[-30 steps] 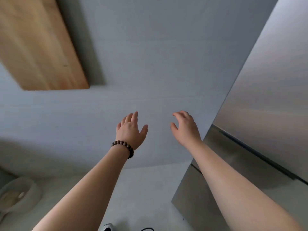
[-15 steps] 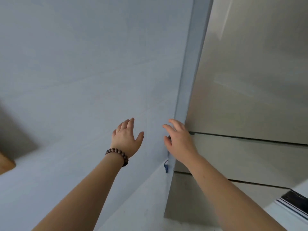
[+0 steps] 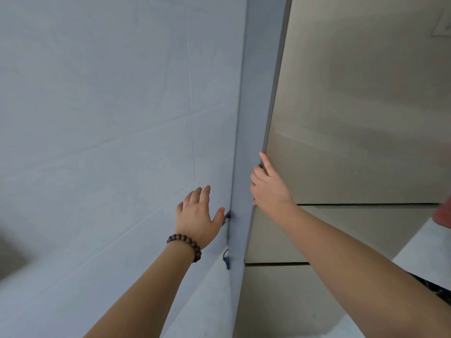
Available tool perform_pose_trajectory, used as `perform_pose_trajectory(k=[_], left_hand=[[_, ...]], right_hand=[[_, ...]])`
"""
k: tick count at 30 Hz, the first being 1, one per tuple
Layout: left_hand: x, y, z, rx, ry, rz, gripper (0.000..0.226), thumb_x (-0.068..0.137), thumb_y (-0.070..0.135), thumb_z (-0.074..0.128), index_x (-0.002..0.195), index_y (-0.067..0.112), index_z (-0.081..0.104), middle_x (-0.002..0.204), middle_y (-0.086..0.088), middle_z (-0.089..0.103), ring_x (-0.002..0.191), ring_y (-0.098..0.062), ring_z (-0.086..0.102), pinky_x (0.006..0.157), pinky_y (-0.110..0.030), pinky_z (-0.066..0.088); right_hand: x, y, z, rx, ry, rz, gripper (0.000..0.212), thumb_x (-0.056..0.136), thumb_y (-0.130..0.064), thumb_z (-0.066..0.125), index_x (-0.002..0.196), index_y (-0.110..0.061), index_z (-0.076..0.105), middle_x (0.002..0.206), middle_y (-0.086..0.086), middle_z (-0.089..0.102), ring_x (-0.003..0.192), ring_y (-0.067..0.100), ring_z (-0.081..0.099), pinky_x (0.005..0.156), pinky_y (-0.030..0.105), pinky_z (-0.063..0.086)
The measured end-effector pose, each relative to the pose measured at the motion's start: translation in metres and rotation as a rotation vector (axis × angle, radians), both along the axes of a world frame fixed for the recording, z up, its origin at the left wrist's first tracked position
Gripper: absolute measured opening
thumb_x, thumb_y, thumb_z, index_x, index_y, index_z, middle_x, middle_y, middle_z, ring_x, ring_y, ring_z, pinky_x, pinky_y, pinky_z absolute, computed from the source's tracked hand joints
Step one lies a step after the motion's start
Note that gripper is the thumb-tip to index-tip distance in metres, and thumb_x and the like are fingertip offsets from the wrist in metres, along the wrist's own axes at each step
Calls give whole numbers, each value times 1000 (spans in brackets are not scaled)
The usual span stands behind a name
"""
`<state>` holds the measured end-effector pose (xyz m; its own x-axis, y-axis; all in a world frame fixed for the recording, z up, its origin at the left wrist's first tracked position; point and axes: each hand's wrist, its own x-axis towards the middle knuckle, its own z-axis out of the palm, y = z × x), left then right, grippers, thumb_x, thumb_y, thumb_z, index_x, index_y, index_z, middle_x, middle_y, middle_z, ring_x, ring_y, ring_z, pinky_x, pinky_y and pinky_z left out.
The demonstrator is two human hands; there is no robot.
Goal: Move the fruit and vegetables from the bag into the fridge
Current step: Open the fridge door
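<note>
Grey tiled wall (image 3: 97, 118) beside shut fridge (image 3: 353, 118). Right hand (image 3: 269, 189) hooked on door edge; left hand (image 3: 196, 215) spread, holding nothing. No bag or food seen. Nothing moved yet.

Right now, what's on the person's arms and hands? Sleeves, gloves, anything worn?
Both forearms are bare, with no sleeves in view and no gloves. The left hand has a bracelet of round dark brown beads at the wrist. The right hand and its wrist carry nothing: no ring, watch or band shows.
</note>
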<state>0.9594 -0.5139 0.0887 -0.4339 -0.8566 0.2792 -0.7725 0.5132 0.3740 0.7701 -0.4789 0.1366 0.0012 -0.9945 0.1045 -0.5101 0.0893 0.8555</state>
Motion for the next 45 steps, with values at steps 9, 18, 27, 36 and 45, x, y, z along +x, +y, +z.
perform_pose_trajectory(k=[9, 18, 27, 36, 45], left_hand=[[14, 42, -4, 11, -14, 17, 68, 92, 53, 33, 148, 21, 14, 155, -2, 22, 143, -21, 18, 116, -41, 17], [0, 102, -11, 54, -14, -55, 67, 92, 52, 34, 149, 22, 12, 155, -1, 21, 143, -20, 17, 116, -40, 16], [-10, 157, -6, 40, -24, -172, 67, 93, 52, 34, 148, 21, 13, 155, -1, 21, 143, -20, 18, 116, -42, 18], [-32, 218, -10, 42, 42, -339, 66, 91, 49, 40, 147, 19, 20, 151, -2, 29, 139, -21, 25, 114, -44, 24], [-59, 270, -5, -5, 35, -491, 65, 91, 51, 38, 146, 20, 21, 151, -1, 29, 138, -21, 28, 110, -43, 27]], right_hand=[[0, 18, 3, 9, 2, 128, 48, 93, -49, 39, 114, -13, 63, 113, 10, 53, 118, 34, 40, 103, 62, -17], [9, 107, -2, -23, 12, 216, 56, 84, -62, 46, 106, -14, 67, 111, 6, 58, 120, 28, 45, 110, 59, -8], [2, 215, -10, -80, -33, 287, 59, 77, -61, 58, 106, -10, 66, 108, 7, 61, 120, 27, 48, 114, 57, 7], [2, 343, -21, -196, -183, 184, 45, 77, -36, 71, 110, -8, 60, 119, 12, 58, 128, 29, 44, 114, 59, 4], [34, 404, -21, -532, -417, 50, 35, 87, -24, 48, 121, -17, 56, 142, 14, 44, 138, 31, 31, 114, 55, 19]])
